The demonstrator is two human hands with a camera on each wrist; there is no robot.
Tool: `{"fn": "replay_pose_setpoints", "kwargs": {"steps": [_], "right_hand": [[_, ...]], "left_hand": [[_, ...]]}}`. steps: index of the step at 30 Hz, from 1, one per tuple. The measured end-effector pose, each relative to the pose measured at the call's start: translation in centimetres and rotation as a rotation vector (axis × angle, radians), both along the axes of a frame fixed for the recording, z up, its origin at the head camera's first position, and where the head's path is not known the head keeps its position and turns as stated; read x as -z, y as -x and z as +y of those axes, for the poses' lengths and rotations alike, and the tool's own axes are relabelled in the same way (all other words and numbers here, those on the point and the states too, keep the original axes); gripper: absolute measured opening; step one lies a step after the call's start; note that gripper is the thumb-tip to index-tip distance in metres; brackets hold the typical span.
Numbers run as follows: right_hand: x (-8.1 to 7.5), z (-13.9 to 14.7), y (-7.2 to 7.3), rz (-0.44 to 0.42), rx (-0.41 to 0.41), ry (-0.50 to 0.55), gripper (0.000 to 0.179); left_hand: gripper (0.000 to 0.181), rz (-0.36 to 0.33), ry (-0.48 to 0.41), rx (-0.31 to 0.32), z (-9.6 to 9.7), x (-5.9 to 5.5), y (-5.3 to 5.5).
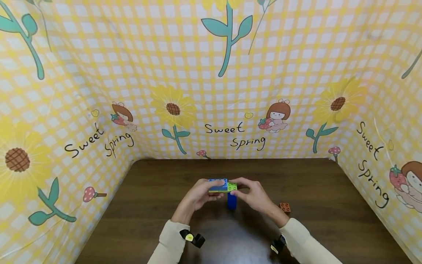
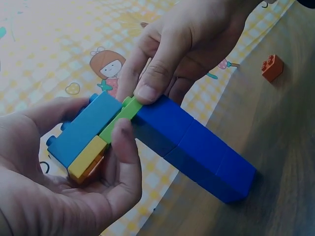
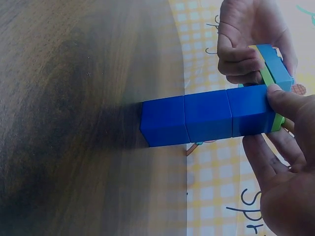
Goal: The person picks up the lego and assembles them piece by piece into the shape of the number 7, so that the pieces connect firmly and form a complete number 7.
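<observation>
A column of three dark blue bricks point(image 3: 208, 117) stands upright on the table, joined at its top to a lime green piece point(image 1: 232, 187). On the green piece sits a light blue brick point(image 2: 86, 130), which juts out to the left of the column. A small yellow brick point(image 2: 87, 157) shows under the light blue one. My left hand point(image 1: 197, 195) holds the light blue and yellow bricks, thumb above and fingers below. With thumb and fingers my right hand point(image 1: 256, 196) pinches the green piece and the column's top end. The fingers partly hide where the pieces join.
An orange brick point(image 1: 284, 208) with studs up lies on the brown wooden table point(image 1: 132, 220), to the right near my right wrist. A yellow checked cloth point(image 1: 184, 73) with printed flowers hangs behind the table and on both sides.
</observation>
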State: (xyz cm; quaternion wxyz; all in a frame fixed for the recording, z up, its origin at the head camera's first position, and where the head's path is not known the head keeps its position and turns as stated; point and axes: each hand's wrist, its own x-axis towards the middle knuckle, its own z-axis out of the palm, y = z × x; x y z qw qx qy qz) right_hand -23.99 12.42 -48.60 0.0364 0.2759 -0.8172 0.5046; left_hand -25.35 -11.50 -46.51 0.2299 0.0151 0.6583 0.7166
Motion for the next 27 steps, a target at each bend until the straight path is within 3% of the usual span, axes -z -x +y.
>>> {"fn": "replay_pose_setpoints", "kwargs": {"steps": [19, 27], "right_hand": [[0.39, 0.0, 0.25, -0.004, 0.001, 0.01, 0.034], [0.39, -0.01, 0.17, 0.015, 0.013, 0.023, 0.035]], "left_hand": [[0.052, 0.006, -0.02, -0.026, 0.15, 0.15, -0.08], [0.052, 0.032, 0.018, -0.017, 0.19, 0.19, -0.09]]}}
